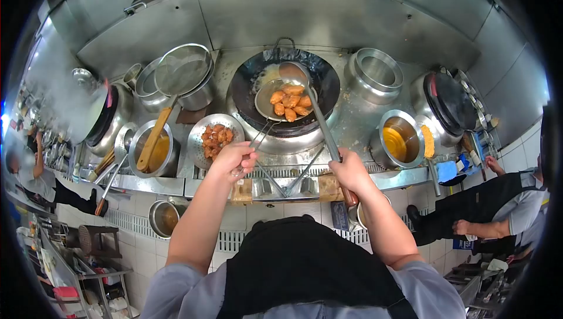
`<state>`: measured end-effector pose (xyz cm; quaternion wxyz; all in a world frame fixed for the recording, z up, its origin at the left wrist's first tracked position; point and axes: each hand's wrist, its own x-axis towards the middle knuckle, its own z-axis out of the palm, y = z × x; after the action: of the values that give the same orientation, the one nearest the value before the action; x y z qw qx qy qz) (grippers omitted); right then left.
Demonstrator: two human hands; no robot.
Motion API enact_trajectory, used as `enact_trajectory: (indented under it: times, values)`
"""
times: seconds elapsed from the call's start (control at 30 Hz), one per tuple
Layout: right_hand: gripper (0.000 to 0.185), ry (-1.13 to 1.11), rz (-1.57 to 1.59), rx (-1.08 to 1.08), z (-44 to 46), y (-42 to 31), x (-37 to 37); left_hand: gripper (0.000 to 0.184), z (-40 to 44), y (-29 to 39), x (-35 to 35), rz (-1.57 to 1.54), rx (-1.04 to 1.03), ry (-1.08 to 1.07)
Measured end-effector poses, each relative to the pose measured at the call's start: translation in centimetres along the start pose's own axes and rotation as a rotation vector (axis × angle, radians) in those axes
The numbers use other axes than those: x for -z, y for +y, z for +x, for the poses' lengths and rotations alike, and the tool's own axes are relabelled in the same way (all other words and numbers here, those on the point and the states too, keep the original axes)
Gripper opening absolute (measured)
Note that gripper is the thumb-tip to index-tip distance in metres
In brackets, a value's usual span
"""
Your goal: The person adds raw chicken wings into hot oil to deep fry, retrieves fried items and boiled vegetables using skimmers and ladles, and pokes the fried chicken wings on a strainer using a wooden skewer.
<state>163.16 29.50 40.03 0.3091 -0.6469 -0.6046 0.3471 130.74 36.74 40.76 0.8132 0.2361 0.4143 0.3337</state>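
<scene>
My left hand (234, 159) is closed around the thin wire handle of a round strainer (262, 97). Golden-brown fried pieces (291, 102), resembling chicken wings, lie in that strainer over a black wok (242, 89). Bubbling oil shows at the wok's left side. In my right hand (350, 171) is the long handle of a ladle (293, 74), its bowl tilted over the far edge of the strainer. To the left of the wok, a perforated metal bowl (193, 137) holds smaller, darker fried pieces (216, 140).
A wooden-handled mesh skimmer (183, 69) rests across pots at the back left. Pots of orange-yellow liquid stand left (174, 163) and right (421, 156). A lidless metal pot (375, 75) sits right of the wok. Co-workers stand at the far left (42, 172) and right (492, 207).
</scene>
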Motion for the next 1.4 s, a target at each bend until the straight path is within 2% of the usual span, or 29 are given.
enact_trajectory:
  times: [0.1,0.13,0.2,0.37,0.43,0.53,0.63,0.67,0.7,0.77,0.87,0.97,1.17,1.23,1.27,1.3,1.37,1.4]
  values:
    - [0.028,0.113,0.050,0.017,-0.5,-1.3,1.1,0.016,-1.1,-0.1,1.4,-0.023,-0.027,-0.077]
    - [0.026,0.049,0.192,-0.168,-1.5,-5.1,2.5,0.018,-1.9,0.1,1.4,0.026,-0.070,-0.044]
    - [0.022,0.065,0.225,-0.129,-1.7,-6.1,3.6,0.021,-2.7,0.6,1.7,0.080,-0.132,0.016]
    - [0.021,0.042,0.285,-0.100,-1.6,-7.7,5.3,0.027,-4.4,2.7,2.1,0.153,-0.188,0.000]
    - [0.021,0.055,0.262,-0.072,-0.9,-8.5,5.6,0.029,-4.7,3.2,2.1,0.197,-0.202,0.014]
    - [0.025,0.090,-0.012,0.046,1.1,-8.5,5.4,0.032,-4.7,3.5,2.6,0.255,-0.228,0.011]
    - [0.025,0.100,-0.136,0.139,2.1,-8.4,3.3,0.033,-3.3,3.1,3.1,0.173,-0.227,-0.064]
    - [0.025,-0.001,-0.040,-0.082,1.3,-9.0,3.4,0.034,-2.6,3.0,3.2,0.114,-0.206,-0.087]
    - [0.027,-0.021,-0.017,-0.092,0.5,-9.0,3.1,0.035,-2.0,2.9,3.1,0.052,-0.186,-0.109]
    - [0.029,0.039,-0.194,0.021,-1.0,-7.7,2.6,0.034,-1.7,2.9,2.8,0.065,-0.179,-0.081]
    - [0.029,0.094,-0.177,0.147,-2.0,-6.2,3.6,0.035,-1.0,2.3,3.8,0.121,-0.169,-0.084]
    - [0.029,0.079,-0.208,0.057,-1.2,-7.4,5.4,0.036,-1.3,2.4,4.7,0.139,-0.140,-0.130]
    - [0.022,0.088,-0.188,0.130,2.7,-4.4,6.4,0.033,-1.9,3.6,3.8,0.164,-0.114,-0.189]
    - [0.016,-0.125,0.183,-0.146,3.0,-5.4,6.1,0.031,-1.1,3.8,3.1,0.117,-0.098,-0.181]
    - [0.016,-0.171,0.399,-0.191,3.0,-4.8,5.9,0.031,-0.5,3.5,3.1,0.144,-0.090,-0.180]
    - [0.016,-0.182,0.394,-0.189,3.3,-3.8,5.7,0.031,-0.1,3.1,3.2,0.170,-0.082,-0.176]
    - [0.022,-0.244,0.827,-0.254,3.8,-1.9,5.4,0.030,0.1,2.4,3.2,0.162,-0.074,-0.160]
    - [0.022,-0.251,0.824,-0.255,3.8,-1.8,5.4,0.030,0.1,2.1,3.2,0.157,-0.071,-0.155]
